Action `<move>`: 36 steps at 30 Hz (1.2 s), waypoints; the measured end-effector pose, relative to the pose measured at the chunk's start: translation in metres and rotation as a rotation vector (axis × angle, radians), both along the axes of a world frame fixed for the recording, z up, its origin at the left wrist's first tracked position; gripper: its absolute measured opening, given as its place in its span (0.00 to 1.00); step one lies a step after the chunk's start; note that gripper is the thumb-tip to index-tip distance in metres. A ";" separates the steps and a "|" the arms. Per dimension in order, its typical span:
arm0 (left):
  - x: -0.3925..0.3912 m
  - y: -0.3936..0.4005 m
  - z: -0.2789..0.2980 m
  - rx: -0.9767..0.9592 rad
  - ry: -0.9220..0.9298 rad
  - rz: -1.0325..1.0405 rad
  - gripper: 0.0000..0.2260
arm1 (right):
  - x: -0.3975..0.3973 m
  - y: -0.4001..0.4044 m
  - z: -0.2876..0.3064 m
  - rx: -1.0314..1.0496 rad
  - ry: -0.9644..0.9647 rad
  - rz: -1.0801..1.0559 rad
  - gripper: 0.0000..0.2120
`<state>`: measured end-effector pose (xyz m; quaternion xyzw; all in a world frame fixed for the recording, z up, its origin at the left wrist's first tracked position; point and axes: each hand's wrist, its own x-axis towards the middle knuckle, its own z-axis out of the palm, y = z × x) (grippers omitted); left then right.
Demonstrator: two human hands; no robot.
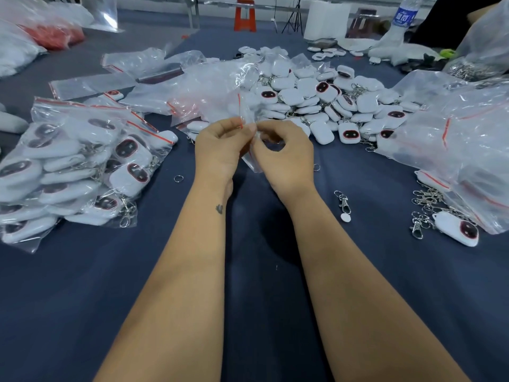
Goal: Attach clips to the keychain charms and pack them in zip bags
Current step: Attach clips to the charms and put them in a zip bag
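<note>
My left hand (pixel 220 150) and my right hand (pixel 283 153) meet above the middle of the dark blue table. Together they pinch a small clear zip bag (pixel 249 114) with a red seal strip, held upright between the fingertips. I cannot tell whether anything is inside it. Behind the hands lies a big heap of white keychain charms (pixel 325 103) with dark red faces and metal clips. A loose clip (pixel 343 204) lies on the cloth right of my right forearm. One charm with clips (pixel 457 230) rests at the far right.
Filled zip bags (pixel 68 175) pile up on the left. Empty zip bags (pixel 154 75) spread out behind them and at the right (pixel 462 139). A loose ring (pixel 178 178) lies near my left wrist. A water bottle (pixel 405 15) and an orange stool (pixel 245 15) stand far back.
</note>
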<state>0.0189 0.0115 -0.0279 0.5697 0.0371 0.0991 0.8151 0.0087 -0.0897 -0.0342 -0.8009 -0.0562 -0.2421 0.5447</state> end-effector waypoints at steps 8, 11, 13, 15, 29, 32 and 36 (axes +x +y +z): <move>-0.006 -0.002 0.002 0.388 -0.094 -0.002 0.06 | 0.001 -0.007 0.004 0.313 0.177 0.141 0.11; -0.008 -0.005 0.002 0.397 -0.102 -0.054 0.06 | 0.004 -0.009 0.003 0.348 0.215 0.108 0.14; -0.006 -0.003 0.001 0.363 -0.104 -0.044 0.07 | 0.005 -0.011 0.004 0.441 0.245 0.069 0.14; -0.001 0.000 0.000 0.394 -0.119 0.121 0.08 | 0.008 -0.014 0.003 0.430 0.238 -0.053 0.12; -0.014 -0.003 0.012 0.596 -0.274 0.404 0.09 | 0.005 -0.025 0.013 0.759 0.141 -0.130 0.12; -0.014 0.006 0.016 0.403 -0.463 0.735 0.08 | 0.005 -0.023 0.011 0.684 0.161 -0.134 0.14; -0.010 0.018 0.019 0.406 -0.531 0.959 0.15 | 0.006 -0.012 -0.002 0.052 0.198 -0.071 0.14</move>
